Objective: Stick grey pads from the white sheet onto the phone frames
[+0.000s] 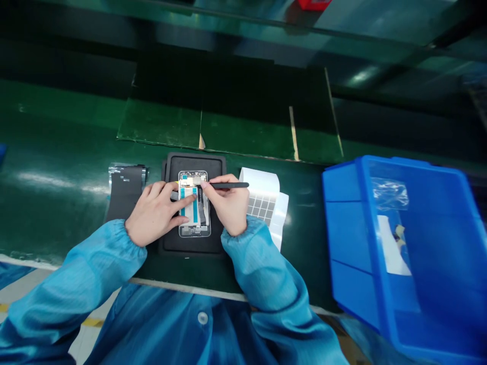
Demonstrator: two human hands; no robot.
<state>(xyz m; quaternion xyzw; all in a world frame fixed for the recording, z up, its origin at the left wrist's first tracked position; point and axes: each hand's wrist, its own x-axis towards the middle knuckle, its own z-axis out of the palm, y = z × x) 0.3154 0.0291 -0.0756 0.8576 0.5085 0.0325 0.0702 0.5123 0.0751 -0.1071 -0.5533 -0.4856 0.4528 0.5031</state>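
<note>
An opened smartphone (183, 229) lies with its inner parts exposed on a black tray (173, 247). Its circuit board is at the far end, with a pale battery and blue strips below. My left hand (154, 213) rests from the left with fingers spread, the fingertips lying on the phone's middle. In my right hand (231, 207) is a slim black stick-like tool (238, 185), pinched between thumb and fingers. Its tip is at the phone's upper right, by the board; my fingers hide the exact contact point. Whether it is tweezers or a pry stick is unclear.
To the left lies a black sheet stack (124, 190) with shiny edges. A white sheet with grey square stickers (261, 208) lies right of the tray. A large blue bin (352, 228), holding clear plastic and white paper, stands at right. Green boards (243, 137) lie beyond.
</note>
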